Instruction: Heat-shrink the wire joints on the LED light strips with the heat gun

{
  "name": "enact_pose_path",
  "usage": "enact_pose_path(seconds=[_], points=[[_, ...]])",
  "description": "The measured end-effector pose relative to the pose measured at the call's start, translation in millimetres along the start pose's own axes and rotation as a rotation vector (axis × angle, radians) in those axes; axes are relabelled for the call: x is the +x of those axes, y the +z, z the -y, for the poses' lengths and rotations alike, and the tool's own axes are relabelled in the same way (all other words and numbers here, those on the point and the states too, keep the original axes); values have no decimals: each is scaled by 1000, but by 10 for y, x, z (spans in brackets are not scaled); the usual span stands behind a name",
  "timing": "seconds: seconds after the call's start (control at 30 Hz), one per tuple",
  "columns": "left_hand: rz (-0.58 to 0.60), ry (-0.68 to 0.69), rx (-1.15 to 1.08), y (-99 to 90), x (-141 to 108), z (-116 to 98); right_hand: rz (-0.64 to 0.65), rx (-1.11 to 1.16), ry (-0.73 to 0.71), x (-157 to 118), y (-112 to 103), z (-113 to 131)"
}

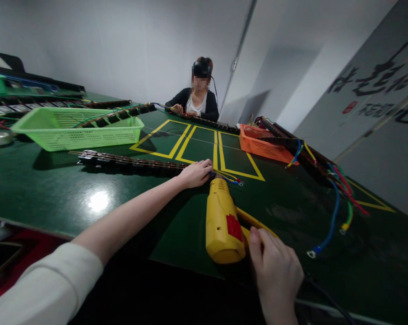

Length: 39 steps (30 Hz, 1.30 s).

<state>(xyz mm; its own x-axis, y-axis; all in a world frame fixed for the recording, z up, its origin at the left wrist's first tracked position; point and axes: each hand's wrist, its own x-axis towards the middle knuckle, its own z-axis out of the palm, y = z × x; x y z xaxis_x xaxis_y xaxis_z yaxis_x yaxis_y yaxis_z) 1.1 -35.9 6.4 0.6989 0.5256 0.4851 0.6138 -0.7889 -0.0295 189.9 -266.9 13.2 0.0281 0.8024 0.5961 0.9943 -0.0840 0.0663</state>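
My right hand (278, 262) is closed around the handle of a yellow heat gun (222, 221) with a red label. The gun's nozzle points away from me, close to the fingers of my left hand (197, 173). That left hand is closed over the right end of a long dark strip with rods along it (132, 163), which lies on the green table. Blue, yellow and red wires with ring terminals (236, 181) stick out past my left fingers. Exactly how those fingers grip the end is hidden.
A light green basket (89, 140) stands at left with another strip across it. At right, an orange basket (265, 146) holds dark strips whose wires (336, 212) hang over the table (177, 225). A person (197, 97) sits opposite. Yellow tape (200, 142) marks the tabletop.
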Motion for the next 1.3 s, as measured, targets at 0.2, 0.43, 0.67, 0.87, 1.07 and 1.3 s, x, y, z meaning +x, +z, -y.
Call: enact_pose_path(seconds=[0.2, 0.43, 0.67, 0.87, 1.07, 1.3], points=[[9, 6, 7, 9, 1, 13, 63, 66, 14, 19, -34, 61], [38, 11, 15, -6, -16, 12, 85, 69, 94, 24, -28, -25], [2, 39, 25, 19, -17, 39, 57, 46, 178, -42, 36, -390], [-3, 39, 15, 9, -20, 38, 88, 3, 193, -136, 100, -800], [-4, 39, 3, 13, -29, 47, -8, -57, 95, -174, 91, -801], [-12, 35, -7, 54, -20, 57, -59, -99, 44, -138, 86, -572]])
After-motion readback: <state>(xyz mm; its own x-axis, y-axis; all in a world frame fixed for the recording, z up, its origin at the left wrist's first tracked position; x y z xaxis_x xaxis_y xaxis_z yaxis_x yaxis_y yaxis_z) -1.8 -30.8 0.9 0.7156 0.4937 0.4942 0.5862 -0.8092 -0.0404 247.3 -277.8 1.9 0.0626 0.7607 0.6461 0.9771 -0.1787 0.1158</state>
